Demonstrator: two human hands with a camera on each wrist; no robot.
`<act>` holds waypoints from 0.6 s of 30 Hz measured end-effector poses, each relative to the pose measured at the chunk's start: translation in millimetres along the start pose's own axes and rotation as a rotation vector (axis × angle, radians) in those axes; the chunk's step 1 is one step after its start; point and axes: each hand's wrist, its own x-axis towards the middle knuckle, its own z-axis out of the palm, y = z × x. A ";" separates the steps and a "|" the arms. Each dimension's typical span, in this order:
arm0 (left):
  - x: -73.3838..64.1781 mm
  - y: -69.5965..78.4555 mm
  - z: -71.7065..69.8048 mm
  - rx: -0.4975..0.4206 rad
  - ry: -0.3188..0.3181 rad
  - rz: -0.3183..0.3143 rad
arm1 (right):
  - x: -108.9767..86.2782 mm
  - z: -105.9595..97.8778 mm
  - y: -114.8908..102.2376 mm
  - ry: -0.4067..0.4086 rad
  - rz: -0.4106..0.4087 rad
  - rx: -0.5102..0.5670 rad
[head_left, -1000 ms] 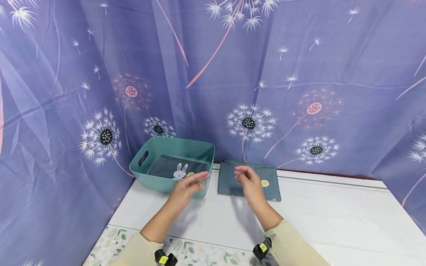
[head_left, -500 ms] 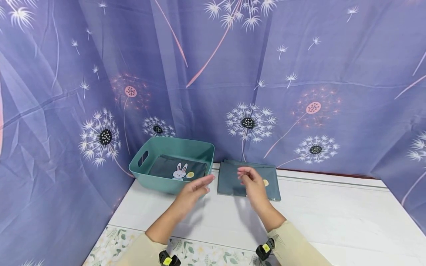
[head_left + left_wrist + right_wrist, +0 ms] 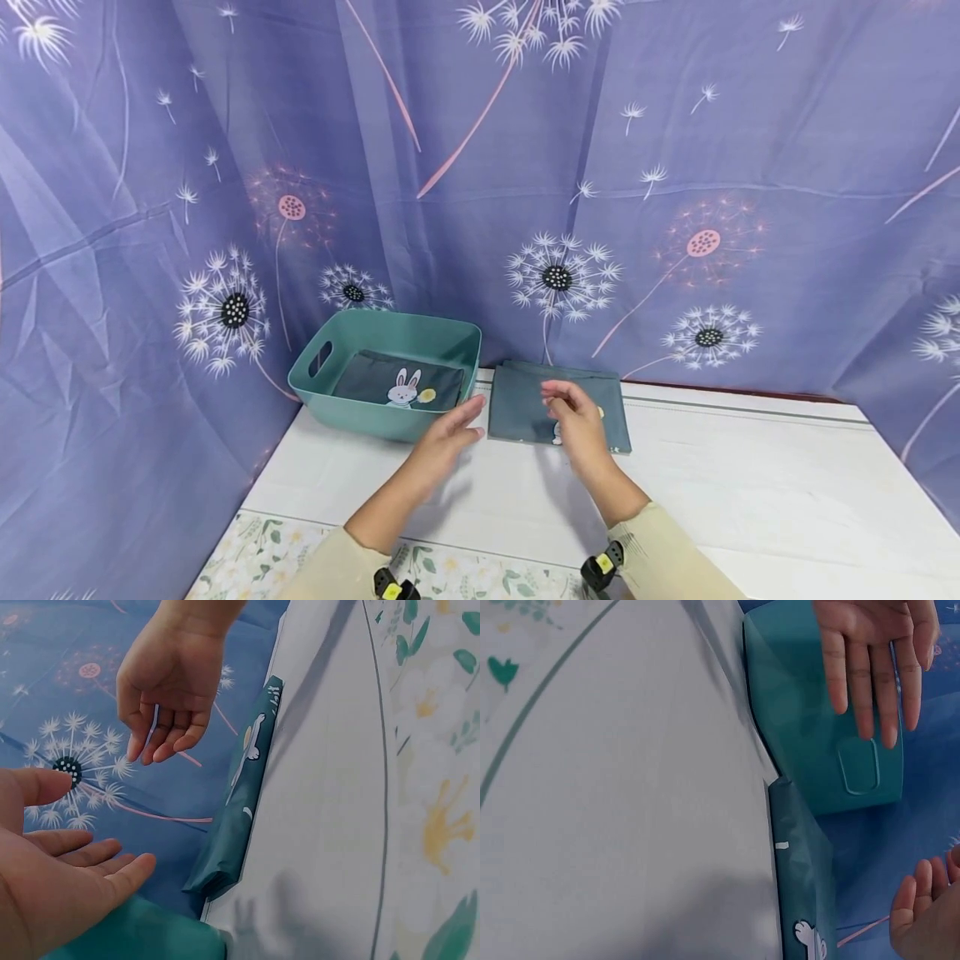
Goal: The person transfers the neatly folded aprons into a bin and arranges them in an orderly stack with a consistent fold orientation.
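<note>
Left hand (image 3: 446, 440): we are seeing it hovering at lower centre, just beside the bin, its fingers extending almost straight, slightly apart, the thumb standing away from them.
Right hand (image 3: 581, 427): it is hanging right of centre above the outer cloth, fingers curving loosely, thumb lying near the fingertips (we are finding a gap between them in the left wrist view).
Bin (image 3: 360, 414): green, it is standing left of centre on the table (image 3: 757, 475).
Inner cloth (image 3: 365, 379): it is lying folded inside the bin, showing a rabbit print.
Outer cloth (image 3: 517, 410): also folded, it is resting on the table right of the bin, centre of the frame.
Curtain (image 3: 660, 75): dandelion-printed, it is filling the upper frame.
</note>
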 end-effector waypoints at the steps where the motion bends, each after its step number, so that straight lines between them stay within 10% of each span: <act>1: 0.6 -0.8 1.2 -0.003 0.006 -0.004 | 0.3 -0.4 0.5 0.006 0.000 0.003; 18: 14.7 -17.7 20.2 0.005 0.032 -0.031 | 1.8 -11.8 9.7 0.048 0.006 0.022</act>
